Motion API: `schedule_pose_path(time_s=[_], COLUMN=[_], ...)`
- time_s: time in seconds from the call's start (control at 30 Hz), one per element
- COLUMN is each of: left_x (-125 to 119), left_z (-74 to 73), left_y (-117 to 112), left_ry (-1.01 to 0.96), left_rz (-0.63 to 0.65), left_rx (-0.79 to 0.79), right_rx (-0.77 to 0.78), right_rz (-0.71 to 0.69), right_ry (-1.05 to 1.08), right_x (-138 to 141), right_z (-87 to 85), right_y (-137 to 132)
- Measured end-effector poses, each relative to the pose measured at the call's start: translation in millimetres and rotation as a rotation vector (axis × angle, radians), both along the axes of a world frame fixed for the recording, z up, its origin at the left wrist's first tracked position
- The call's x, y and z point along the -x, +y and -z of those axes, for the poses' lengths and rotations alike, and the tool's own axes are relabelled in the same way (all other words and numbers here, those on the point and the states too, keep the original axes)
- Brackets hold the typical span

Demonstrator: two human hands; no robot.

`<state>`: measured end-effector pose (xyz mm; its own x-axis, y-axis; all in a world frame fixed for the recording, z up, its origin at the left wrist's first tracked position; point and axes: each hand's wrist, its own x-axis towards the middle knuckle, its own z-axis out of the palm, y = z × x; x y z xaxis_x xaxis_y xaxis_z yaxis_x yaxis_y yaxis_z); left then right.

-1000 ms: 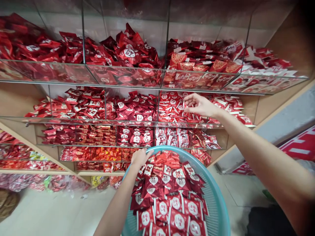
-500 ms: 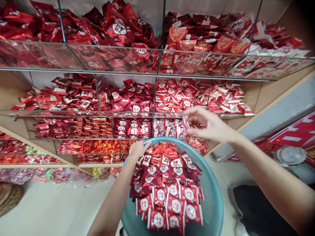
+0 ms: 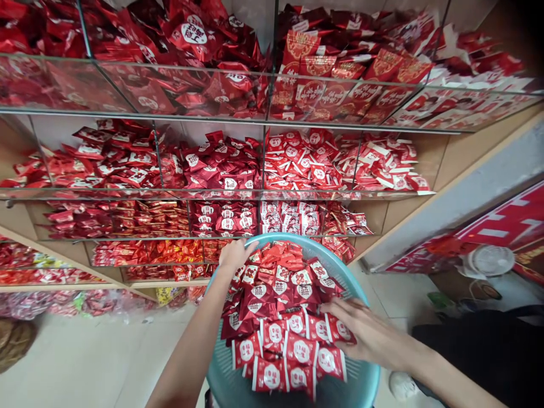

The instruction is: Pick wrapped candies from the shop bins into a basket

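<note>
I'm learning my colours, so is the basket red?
No, the basket is blue-green; the packets in it are mostly red.

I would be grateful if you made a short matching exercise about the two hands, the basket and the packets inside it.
Column one:
1. Left hand
2. Basket
3. Packets in the basket
4. Right hand

Column two:
A. Blue-green
B. At the right side of the packets
C. On the basket's rim
D. Red with white labels on many

Pairs: 1-C, 2-A, 3-D, 4-B
</note>
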<state>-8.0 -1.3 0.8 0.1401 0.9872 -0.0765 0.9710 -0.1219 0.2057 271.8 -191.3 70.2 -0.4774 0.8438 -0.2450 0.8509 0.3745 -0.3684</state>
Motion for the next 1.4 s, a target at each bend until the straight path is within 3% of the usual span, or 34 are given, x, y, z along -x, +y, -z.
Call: schedule_pose_path(time_s=[0.43,0.57,0.7,0.83,1.03,1.13,1.23,1.4], left_x=[1.3,1.9,2.0,2.9,4.6,5.2,5.5,5.3], left_z=[-0.3,0.3,1.5,2.9,5.2,5.9,5.6,3.8], left_y=[-0.1,0.1,0.1,0.1,0.8,1.1,1.1,0.2], left_ry=[-0.020,-0.027,-0.015,-0.042,-0.051,-0.058,-0.078,-0.085], left_rz=[0.013,0.014,0.015,0.016,0.008,0.015,0.018,0.007], left_rx=[-0.001,-0.004,-0.023,-0.030,-0.061,-0.079,-0.077,-0.049], right_rx=[-0.082,-0.124,-0.167,-0.302,-0.672,-0.825,-0.878,-0.773], right_rz=[0.039,0.068,0.077,0.086,0.134,0.198,0.193,0.145], right_ry=[-0.052,-0.038,-0.021,-0.015,0.054,0.080,0.032,-0.112], right_x=[-10.4,-14.7,-15.4,-16.8,-14.1,-15.4,-21.1,-33.3], right_z=[31.7,30.4,8.6,-28.0,-95.5,-119.9,-129.8,-123.8], right_y=[-1.9,-2.0,6.7,29.4,95.3,132.9,161.8,180.8])
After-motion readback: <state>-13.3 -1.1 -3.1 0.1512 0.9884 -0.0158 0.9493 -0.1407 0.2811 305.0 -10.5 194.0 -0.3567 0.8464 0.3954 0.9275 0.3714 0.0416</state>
